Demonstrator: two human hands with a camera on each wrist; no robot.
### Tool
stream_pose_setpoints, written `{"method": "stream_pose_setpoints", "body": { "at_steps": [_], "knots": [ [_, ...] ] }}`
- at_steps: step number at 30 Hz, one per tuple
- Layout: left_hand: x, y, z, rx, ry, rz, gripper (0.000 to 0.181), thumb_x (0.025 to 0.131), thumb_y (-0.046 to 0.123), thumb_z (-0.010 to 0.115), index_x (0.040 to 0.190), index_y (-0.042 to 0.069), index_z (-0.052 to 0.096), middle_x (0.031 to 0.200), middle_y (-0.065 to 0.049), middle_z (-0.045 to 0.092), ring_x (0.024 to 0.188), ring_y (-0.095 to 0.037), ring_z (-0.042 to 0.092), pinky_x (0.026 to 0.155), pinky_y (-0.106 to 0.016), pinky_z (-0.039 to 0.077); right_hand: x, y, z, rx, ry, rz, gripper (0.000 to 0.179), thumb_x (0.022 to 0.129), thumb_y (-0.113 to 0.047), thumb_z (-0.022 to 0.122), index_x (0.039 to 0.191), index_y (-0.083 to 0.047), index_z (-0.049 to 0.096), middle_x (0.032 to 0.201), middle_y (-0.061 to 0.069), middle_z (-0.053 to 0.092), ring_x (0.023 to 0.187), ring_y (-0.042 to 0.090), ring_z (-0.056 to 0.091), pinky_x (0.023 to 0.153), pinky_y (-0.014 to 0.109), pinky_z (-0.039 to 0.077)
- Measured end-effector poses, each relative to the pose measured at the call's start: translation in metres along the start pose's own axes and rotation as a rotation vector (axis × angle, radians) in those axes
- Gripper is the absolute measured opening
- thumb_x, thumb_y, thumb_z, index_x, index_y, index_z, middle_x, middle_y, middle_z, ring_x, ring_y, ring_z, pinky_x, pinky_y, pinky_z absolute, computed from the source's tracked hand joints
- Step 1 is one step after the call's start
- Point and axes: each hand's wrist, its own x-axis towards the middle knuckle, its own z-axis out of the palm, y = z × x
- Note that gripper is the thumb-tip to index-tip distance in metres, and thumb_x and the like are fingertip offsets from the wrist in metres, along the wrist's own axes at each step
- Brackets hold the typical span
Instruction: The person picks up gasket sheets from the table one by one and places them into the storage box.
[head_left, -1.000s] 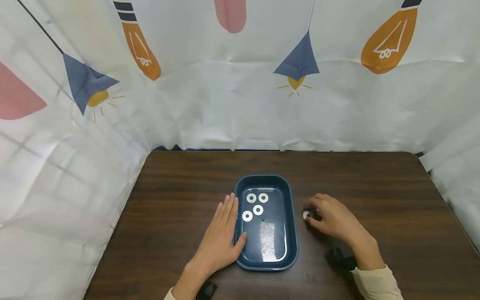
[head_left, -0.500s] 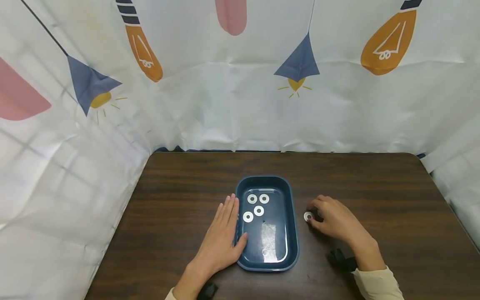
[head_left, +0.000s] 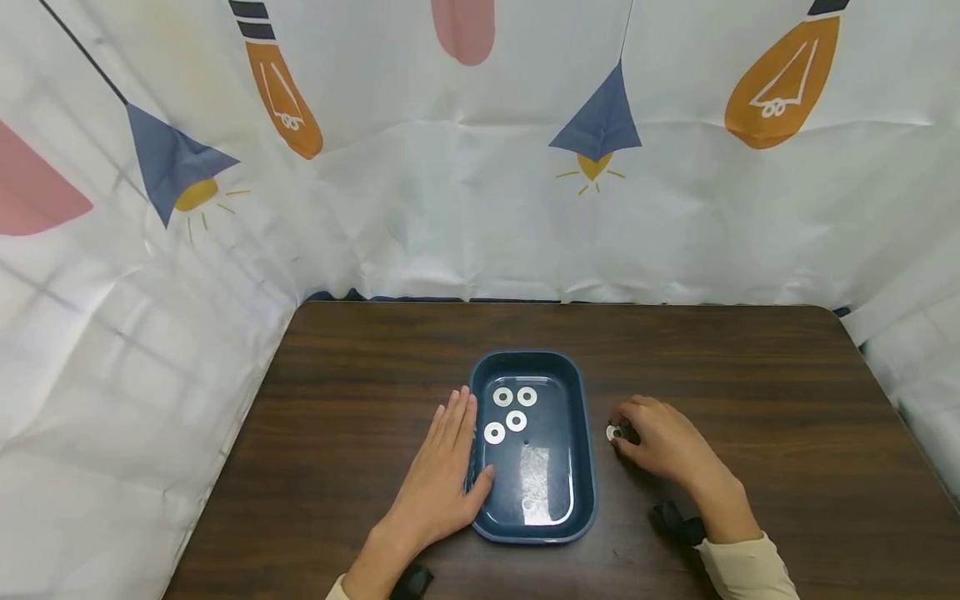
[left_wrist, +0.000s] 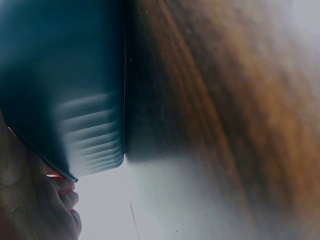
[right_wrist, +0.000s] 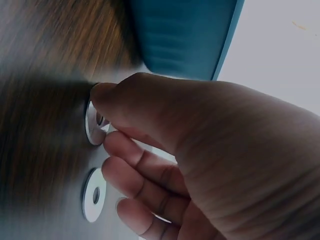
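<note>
A dark blue tray [head_left: 555,467] stands on the table, with several white washers [head_left: 516,421] lying in its upper left part. My left hand [head_left: 438,483] rests along the tray's left side, fingers straight and thumb over the rim. Right of the tray, my right hand [head_left: 663,442] has thumb and forefinger at opposite edges of a flat washer [right_wrist: 95,125] on the table, pinching it. A second washer [right_wrist: 94,195] lies close by under the other curled fingers in the right wrist view; the hand hides it in the head view.
The brown wooden table [head_left: 360,375] extends around the tray on all sides. Behind it hangs a white curtain [head_left: 480,225] with printed lamps and bulbs, which also runs down the left and right sides. A dark wrist strap [head_left: 678,525] sits at the right wrist.
My right hand has shifted slightly, its fingertips settling closer around the washer, and the second washer has gone out of sight behind it. The left hand and tray stay still.
</note>
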Motion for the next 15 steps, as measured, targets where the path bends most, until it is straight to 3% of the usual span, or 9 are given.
{"method": "stream_pose_setpoints", "body": {
  "at_steps": [3,15],
  "knots": [
    [0.0012,-0.0003,-0.0013,0.005,0.004,0.010,0.099,0.097,0.045,0.066,0.171,0.009,0.011,0.181,-0.007,0.008,0.169,-0.029,0.013,0.133,-0.056,0.027,0.0001,-0.0026,-0.0001,-0.007,-0.001,0.001,0.017,0.087,-0.016,0.085,0.101,-0.011,0.076,0.095,-0.001,0.070,0.083,0.012,0.065,0.074,0.038,0.059],
    [0.0013,-0.0005,-0.0002,0.002,0.001,0.010,0.099,0.098,0.045,0.066,0.171,0.010,0.009,0.181,-0.009,0.009,0.169,-0.029,0.013,0.133,-0.057,0.027,-0.0010,-0.0040,-0.0030,-0.038,-0.023,0.077,0.017,0.086,-0.020,0.085,0.099,-0.012,0.077,0.093,0.000,0.075,0.084,0.018,0.070,0.075,0.042,0.061]
  ]
}}
